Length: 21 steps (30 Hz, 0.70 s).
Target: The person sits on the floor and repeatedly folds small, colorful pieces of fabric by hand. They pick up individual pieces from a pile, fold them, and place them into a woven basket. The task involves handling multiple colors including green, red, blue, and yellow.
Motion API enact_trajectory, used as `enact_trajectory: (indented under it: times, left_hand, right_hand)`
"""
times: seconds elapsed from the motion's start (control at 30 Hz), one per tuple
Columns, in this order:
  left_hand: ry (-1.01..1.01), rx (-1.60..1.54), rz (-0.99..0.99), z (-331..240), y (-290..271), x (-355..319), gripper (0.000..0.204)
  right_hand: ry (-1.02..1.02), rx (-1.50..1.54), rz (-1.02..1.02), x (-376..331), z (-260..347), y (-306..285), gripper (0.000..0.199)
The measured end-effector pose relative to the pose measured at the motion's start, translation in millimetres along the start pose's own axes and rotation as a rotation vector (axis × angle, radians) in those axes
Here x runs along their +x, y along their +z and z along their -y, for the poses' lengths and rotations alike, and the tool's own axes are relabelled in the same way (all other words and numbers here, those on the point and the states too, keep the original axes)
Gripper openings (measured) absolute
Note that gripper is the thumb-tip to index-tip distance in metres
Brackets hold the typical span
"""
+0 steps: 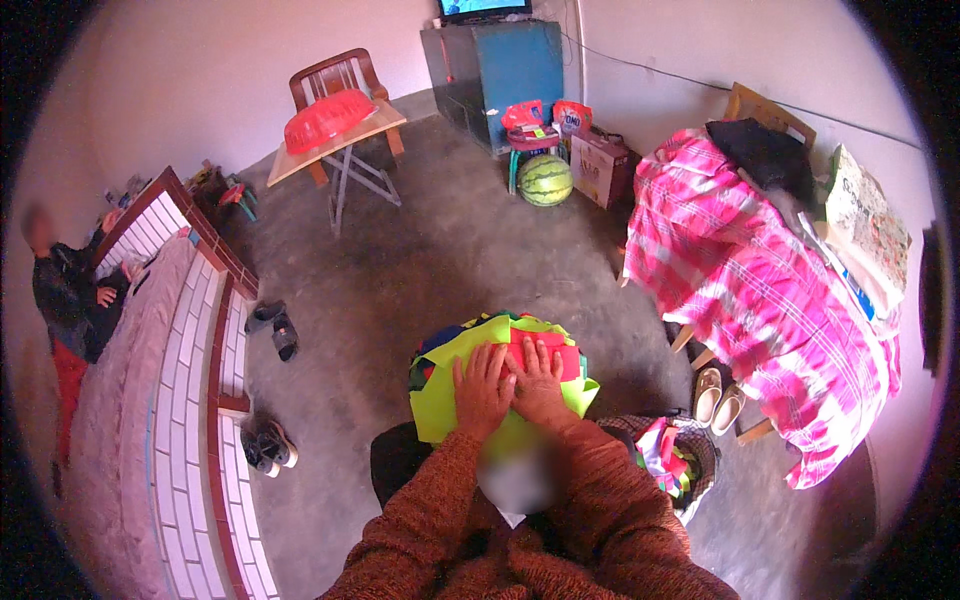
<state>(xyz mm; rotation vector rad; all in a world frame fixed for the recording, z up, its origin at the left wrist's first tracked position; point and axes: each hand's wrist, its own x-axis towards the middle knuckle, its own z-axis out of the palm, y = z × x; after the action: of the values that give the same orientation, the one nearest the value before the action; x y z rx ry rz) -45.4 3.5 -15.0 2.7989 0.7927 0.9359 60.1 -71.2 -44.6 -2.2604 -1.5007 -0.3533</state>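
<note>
Pinkish light brightens the walls (660,50), the floor (370,280) looks dimmer, and fisheye edges curve into black.

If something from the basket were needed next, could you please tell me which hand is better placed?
Probably the right hand: the basket stands on that side, while the left hand lies farther away on the cloth bundle.

Left hand (484,392) and right hand (540,388) partly hide the red cloth (567,362).
</note>
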Motion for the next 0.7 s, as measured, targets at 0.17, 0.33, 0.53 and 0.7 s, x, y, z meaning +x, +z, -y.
enact_trajectory:
  times: [0.17, 0.33, 0.53, 0.7]
  left_hand:
    - [-0.007, 0.093, 0.065, 0.6, 2.4, 1.8, 0.055]
    - [0.001, 0.139, 0.031, 12.5, 7.1, -2.9, 0.053]
    - [0.057, 0.123, 0.074, 4.5, 8.3, 3.3, 0.052]
    - [0.036, 0.121, 0.096, 3.9, 8.5, 4.2, 0.052]
  right_hand:
    - [-0.094, 0.251, 0.265, -11.0, -31.7, -51.0, 0.08]
    - [0.06, 0.65, 0.031, -54.3, -102.1, -115.2, 0.033]
    - [1.06, 0.794, -0.411, -231.1, -214.9, -170.5, 0.028]
    - [1.283, 0.846, -0.433, -347.2, -234.5, -125.6, 0.024]
